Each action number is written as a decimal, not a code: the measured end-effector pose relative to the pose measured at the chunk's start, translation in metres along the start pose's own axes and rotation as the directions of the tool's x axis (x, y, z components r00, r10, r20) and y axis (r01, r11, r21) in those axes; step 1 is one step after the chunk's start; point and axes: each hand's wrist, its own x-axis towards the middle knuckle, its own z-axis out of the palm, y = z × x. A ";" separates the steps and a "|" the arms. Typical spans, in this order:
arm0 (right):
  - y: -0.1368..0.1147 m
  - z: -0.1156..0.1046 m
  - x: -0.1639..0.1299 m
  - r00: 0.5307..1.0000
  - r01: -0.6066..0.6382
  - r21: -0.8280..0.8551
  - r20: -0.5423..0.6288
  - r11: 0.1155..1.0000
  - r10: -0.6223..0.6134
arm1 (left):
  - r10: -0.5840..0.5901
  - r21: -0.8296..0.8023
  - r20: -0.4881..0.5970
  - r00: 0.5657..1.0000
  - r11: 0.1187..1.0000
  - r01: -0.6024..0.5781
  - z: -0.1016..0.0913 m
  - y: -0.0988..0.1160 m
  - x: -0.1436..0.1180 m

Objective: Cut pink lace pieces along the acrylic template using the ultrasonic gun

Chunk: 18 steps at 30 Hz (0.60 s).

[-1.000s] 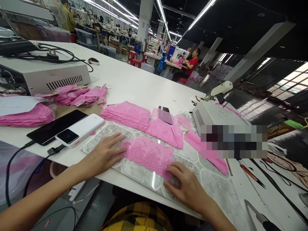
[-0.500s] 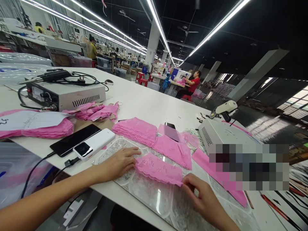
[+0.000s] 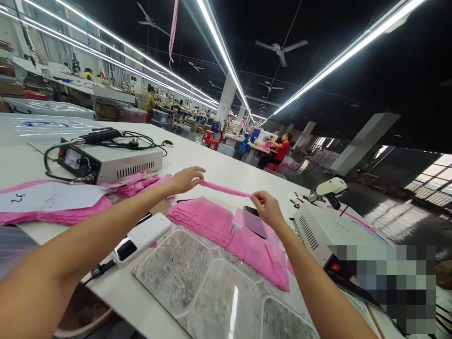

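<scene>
A pink lace piece (image 3: 226, 189) is stretched flat and edge-on between my two hands, lifted above the white table (image 3: 219, 160). My left hand (image 3: 187, 179) pinches its left end, my right hand (image 3: 266, 207) pinches its right end. Directly below it lie a stack of pink lace pieces (image 3: 201, 217) and a second pink stack (image 3: 257, 256). The clear plate with a lace pattern (image 3: 215, 292) lies bare at the table's front edge.
A grey control box with cables (image 3: 109, 162) stands at the back left, with pink lace bundles (image 3: 52, 209) and a paper sheet beside it. A white power bank (image 3: 141, 238) lies near my left forearm. A white machine (image 3: 325, 226) stands at right. Other people work at distant tables.
Both hands picked the pink lace piece up off the clear plate and carried it up and away, over the stacks. The camera tilted upward.
</scene>
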 end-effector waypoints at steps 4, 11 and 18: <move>0.004 0.046 -0.030 0.984 0.079 0.022 0.155 0.997 -0.082 | 0.011 0.034 0.072 0.997 0.999 -0.013 0.008 -0.018 -0.039; 0.025 0.005 -0.098 0.966 -0.118 -0.014 0.231 0.993 0.118 | 0.159 -0.045 0.075 0.985 0.987 -0.155 0.031 0.026 -0.062; 0.031 -0.039 -0.160 0.933 -0.187 -0.131 0.287 0.974 0.218 | 0.474 -0.160 0.257 0.842 0.880 -0.447 0.100 0.138 -0.040</move>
